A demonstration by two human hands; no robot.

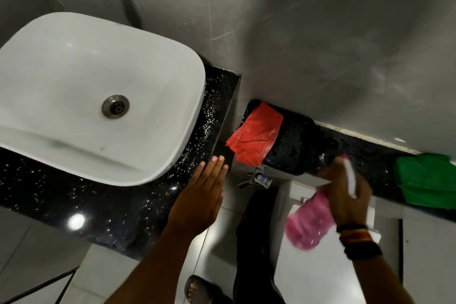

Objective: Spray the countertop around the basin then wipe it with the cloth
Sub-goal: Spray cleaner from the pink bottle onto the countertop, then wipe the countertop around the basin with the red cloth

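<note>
While the white basin sits at the left on the black speckled countertop, droplets already fleck the strip of stone along its right side, so the spraying looks largely done there and the wipe is, by my reading, the step to prepare. The left hand hovers flat and empty, fingers straight and together, over the counter's right corner, pointing toward the red cloth. That cloth lies crumpled on a black tray on the lower ledge, just beyond the counter's edge, partly hanging over the tray's near rim. To take it cleanly, the empty hand should pinch the bunched middle rather than a loose corner, then wipe around the basin's foot in overlapping passes. Further right, the right hand is wrapped around the neck of a pink spray bottle, blurred by motion. A green cloth rests at the far right of the ledge.
</note>
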